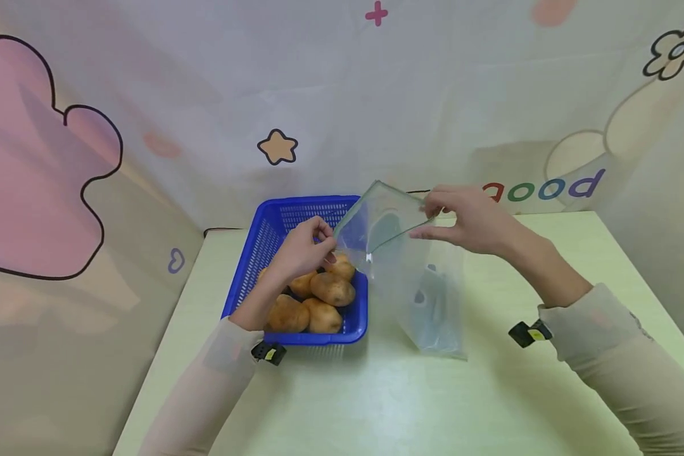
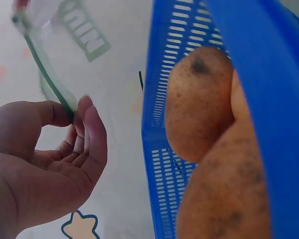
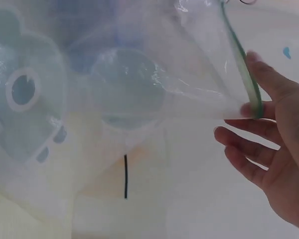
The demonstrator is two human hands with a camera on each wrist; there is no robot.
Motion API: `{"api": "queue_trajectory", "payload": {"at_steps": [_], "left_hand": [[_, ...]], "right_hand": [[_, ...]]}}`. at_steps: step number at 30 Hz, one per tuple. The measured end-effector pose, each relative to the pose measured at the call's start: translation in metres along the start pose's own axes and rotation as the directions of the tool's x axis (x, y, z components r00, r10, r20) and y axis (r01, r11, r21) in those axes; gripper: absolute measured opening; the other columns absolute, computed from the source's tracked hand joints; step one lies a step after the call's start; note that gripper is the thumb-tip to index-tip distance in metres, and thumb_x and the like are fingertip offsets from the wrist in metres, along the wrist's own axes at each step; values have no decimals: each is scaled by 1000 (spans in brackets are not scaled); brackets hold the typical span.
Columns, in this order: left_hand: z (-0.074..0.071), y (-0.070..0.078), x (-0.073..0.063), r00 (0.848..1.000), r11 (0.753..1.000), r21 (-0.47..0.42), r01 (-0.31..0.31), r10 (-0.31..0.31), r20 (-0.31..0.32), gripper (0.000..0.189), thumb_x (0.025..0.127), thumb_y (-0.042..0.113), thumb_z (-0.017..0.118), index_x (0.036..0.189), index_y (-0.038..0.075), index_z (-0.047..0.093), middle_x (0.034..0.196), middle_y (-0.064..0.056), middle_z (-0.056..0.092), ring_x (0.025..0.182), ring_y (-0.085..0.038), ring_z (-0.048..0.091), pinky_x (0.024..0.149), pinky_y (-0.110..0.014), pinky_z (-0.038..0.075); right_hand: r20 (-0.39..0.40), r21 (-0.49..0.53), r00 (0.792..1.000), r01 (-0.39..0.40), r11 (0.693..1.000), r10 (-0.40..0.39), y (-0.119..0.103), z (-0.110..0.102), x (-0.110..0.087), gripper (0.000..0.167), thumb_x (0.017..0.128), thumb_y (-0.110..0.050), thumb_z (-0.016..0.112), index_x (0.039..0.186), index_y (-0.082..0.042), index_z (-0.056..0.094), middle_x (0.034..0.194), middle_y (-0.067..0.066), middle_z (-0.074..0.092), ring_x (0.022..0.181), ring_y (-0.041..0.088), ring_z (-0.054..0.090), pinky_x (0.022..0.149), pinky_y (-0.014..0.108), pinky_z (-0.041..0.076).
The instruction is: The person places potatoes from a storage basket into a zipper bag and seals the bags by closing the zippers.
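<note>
A clear zip bag with pale printed shapes hangs between both hands, its mouth spread apart. My left hand pinches one corner of the bag's green-edged rim between thumb and fingers, above the blue basket. At the opposite corner, my right hand grips the rim, with a finger hooked inside it and the thumb outside in the right wrist view. The zip slider shows at the near edge of the mouth. Several brown potatoes lie in the basket below my left hand.
The basket stands on the left part of a pale table, close to the back wall. A printed cloth with a star and letters hangs behind and along the sides. Each wrist carries a small black camera.
</note>
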State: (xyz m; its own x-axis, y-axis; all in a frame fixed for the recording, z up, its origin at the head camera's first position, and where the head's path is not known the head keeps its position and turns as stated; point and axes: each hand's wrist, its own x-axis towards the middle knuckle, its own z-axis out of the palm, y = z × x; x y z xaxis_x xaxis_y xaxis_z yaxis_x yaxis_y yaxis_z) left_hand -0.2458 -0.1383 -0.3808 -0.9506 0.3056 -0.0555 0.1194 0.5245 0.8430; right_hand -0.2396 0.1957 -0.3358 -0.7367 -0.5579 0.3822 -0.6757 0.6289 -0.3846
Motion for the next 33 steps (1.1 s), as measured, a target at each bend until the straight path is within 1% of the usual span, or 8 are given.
{"api": "queue_trajectory", "payload": {"at_steps": [5,9,11,16,20,24,28,33], "left_hand": [[-1,-3,-1,1000,1000,14,-1,1,-6,10,105,17,57,107,7,59,92,-12,71,76,-22,76,76,-37,64],[0,-5,-1,1000,999,-26,21,-21,7,10,105,17,56,106,7,59,91,-12,71,79,-27,77,77,-37,64],[1,-7,0,999,998,-51,38,-37,18,10,105,16,55,106,6,58,91,-13,71,84,-34,76,79,-40,64],[4,-14,-1,997,996,-79,48,-42,71,14,108,18,54,111,5,58,100,-16,69,100,-42,73,83,-47,62],[0,-17,-6,997,998,55,-42,38,73,24,111,28,55,122,7,61,113,-13,70,108,-35,70,89,-44,60],[-9,-24,-15,987,965,221,-142,120,109,33,107,29,64,132,7,64,128,-11,68,121,-30,63,102,-47,54],[-13,-36,-24,969,924,326,-200,136,208,49,99,28,77,139,3,62,138,-14,63,130,-33,57,110,-51,49],[-5,-51,-24,950,882,405,-240,127,286,58,93,25,85,140,2,61,139,-14,60,129,-31,57,112,-47,47]], "right_hand": [[-150,-53,988,38,998,-46,8,-18,-8,21,87,-16,89,101,-8,75,88,-5,71,83,16,69,74,30,56],[-197,-14,976,92,996,-92,10,-17,-11,19,83,-9,91,94,-11,75,89,-5,73,80,13,68,73,17,51],[-210,13,971,122,992,-117,9,-13,-12,21,82,-5,91,92,-11,73,89,-4,74,80,13,69,73,15,50],[-205,53,974,107,993,-94,7,-1,-14,37,82,-2,90,115,-5,74,100,2,77,86,18,74,81,16,53],[-189,65,979,90,994,-76,7,6,-13,46,82,-2,91,124,-5,74,108,4,78,90,20,75,84,21,55],[-186,77,980,90,993,-74,8,8,-14,45,82,-1,91,123,-6,75,109,4,78,92,20,75,84,25,58],[-188,93,979,92,991,-73,9,9,-15,43,82,-2,91,122,-6,75,108,3,78,91,19,75,83,27,58],[-184,108,979,103,989,-82,12,16,-17,41,82,-3,91,120,-6,76,107,2,78,90,17,74,82,23,57]]}}
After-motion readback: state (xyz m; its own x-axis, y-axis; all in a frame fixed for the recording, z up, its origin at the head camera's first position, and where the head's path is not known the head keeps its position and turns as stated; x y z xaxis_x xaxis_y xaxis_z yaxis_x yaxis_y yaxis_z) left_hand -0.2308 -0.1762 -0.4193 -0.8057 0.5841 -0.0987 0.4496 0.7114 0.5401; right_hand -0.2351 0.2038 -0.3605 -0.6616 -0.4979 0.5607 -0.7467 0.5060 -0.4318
